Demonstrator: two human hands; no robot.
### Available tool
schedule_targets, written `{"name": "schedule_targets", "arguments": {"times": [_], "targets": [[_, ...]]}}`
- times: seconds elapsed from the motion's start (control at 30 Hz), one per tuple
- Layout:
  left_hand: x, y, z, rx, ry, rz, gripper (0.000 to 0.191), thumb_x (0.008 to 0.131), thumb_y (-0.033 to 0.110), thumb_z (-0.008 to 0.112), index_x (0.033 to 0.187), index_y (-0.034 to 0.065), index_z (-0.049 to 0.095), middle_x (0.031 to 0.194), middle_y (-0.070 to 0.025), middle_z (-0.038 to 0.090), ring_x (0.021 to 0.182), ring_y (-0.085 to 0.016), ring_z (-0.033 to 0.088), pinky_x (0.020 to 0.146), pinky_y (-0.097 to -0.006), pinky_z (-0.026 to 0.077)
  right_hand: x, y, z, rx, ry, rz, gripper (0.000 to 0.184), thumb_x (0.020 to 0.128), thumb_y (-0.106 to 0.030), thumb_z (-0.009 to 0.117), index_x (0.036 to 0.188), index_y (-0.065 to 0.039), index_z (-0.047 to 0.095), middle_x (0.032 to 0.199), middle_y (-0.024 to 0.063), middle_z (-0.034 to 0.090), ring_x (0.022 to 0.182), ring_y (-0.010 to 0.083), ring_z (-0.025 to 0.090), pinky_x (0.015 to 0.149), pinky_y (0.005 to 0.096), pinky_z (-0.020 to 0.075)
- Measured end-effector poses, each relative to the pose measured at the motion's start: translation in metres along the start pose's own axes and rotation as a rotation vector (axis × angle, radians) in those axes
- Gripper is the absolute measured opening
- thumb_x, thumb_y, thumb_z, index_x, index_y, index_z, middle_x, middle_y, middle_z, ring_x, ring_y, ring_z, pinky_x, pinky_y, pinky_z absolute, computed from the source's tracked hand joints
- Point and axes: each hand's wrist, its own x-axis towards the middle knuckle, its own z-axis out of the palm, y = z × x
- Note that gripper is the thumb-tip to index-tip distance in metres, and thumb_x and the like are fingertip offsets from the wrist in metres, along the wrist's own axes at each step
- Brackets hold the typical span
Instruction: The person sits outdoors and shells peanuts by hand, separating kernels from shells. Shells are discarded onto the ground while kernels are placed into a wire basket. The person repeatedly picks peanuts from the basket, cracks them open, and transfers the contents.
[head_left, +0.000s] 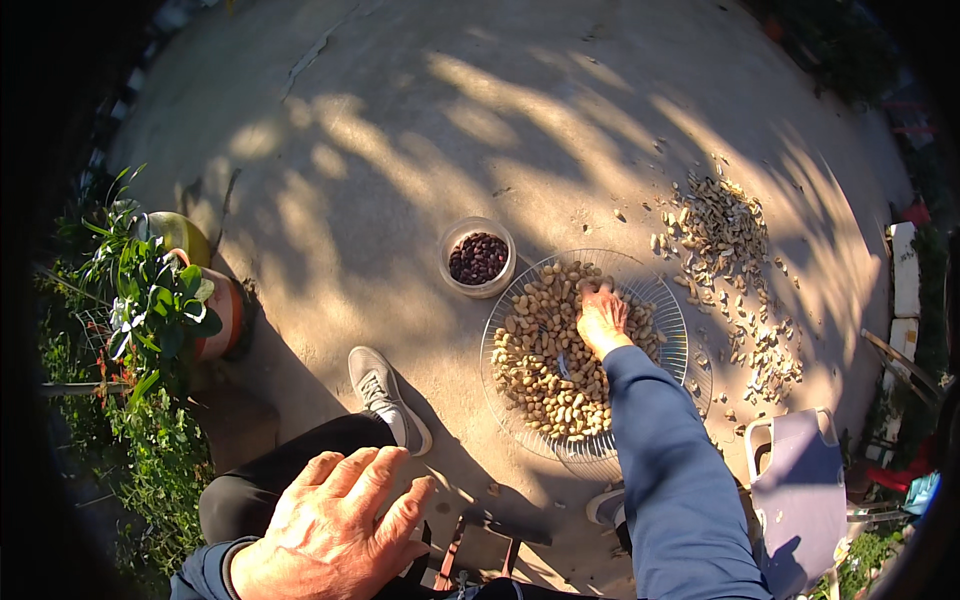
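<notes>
A wide wire basket on the concrete ground holds a heap of unshelled peanuts. My right hand reaches down into the right part of that heap, its fingertips among the pods; whether they grip one cannot be made out. Over my left thigh hangs my left hand, back up, fingers slightly spread, with nothing visible in it; its palm is hidden. Just beyond the basket's upper left edge stands a round clear plastic tub with dark red shelled peanuts in it.
Empty peanut shells lie scattered right of the basket. At the lower right is a folding chair with pale fabric. Potted plants line the left side. My left shoe rests on the concrete, left of the basket.
</notes>
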Motion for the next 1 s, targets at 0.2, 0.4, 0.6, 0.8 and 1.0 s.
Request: {"name": "schedule_targets", "arguments": {"times": [0.2, 0.4, 0.6, 0.8, 1.0], "targets": [[0.003, 0.001, -0.002, -0.046, -0.011, 0.022, 0.071, 0.07, 0.027, 0.085, 0.131, 0.0028, 0.059, 0.131, -0.0244, 0.058, 0.117, -0.039, 0.062, 0.094, -0.0504, 0.05, -0.043, -0.017, 0.031, 0.053, 0.038, -0.107, 0.029, 0.093, -0.009, 0.057, 0.121, -0.005, 0.065, 0.1, 0.0277, 0.064, 0.084, 0.047, 0.068, 0.071, 0.0537, 0.0544], [-0.004, 0.004, -0.001, -0.053, 0.005, 0.029, 0.07, 0.072, 0.027, 0.084, 0.132, 0.0032, 0.058, 0.132, -0.0254, 0.058, 0.117, -0.04, 0.062, 0.094, -0.0508, 0.05, -0.101, -0.03, 0.016, 0.118, 0.022, -0.117, 0.018, 0.086, -0.005, 0.055, 0.101, -0.005, 0.065, 0.095, 0.0249, 0.062, 0.083, 0.0451, 0.065, 0.071, 0.0547, 0.0501], [-0.009, 0.002, 0.002, -0.058, 0.031, 0.04, 0.068, 0.074, 0.028, 0.083, 0.132, 0.0033, 0.058, 0.133, -0.0258, 0.057, 0.118, -0.039, 0.061, 0.094, -0.0511, 0.05, -0.064, -0.046, -0.004, 0.012, 0.093, -0.01, 0.023, 0.085, -0.007, 0.057, 0.106, -0.006, 0.066, 0.103, 0.0235, 0.062, 0.091, 0.0445, 0.066, 0.073, 0.0558, 0.0503], [-0.009, 0.001, 0.005, -0.046, 0.06, 0.011, 0.067, 0.073, 0.025, 0.081, 0.132, 0.0016, 0.06, 0.135, -0.0251, 0.057, 0.123, -0.04, 0.058, 0.1, -0.0501, 0.047, -0.008, -0.071, 0.004, 0.195, -0.039, -0.07, 0.027, 0.094, -0.013, 0.055, 0.118, -0.012, 0.066, 0.114, 0.0233, 0.065, 0.098, 0.0421, 0.069, 0.081, 0.053, 0.0555], [-0.009, 0.001, 0.008, -0.068, 0.066, -0.034, 0.06, 0.075, 0.02, 0.077, 0.13, 0.0003, 0.062, 0.134, -0.0238, 0.058, 0.125, -0.039, 0.057, 0.101, -0.0488, 0.047, -0.005, -0.09, 0.042, 0.133, -0.127, 0.01, 0.017, 0.093, -0.017, 0.054, 0.104, -0.008, 0.064, 0.098, 0.0269, 0.067, 0.092, 0.0452, 0.068, 0.076, 0.0529, 0.0551]]}}
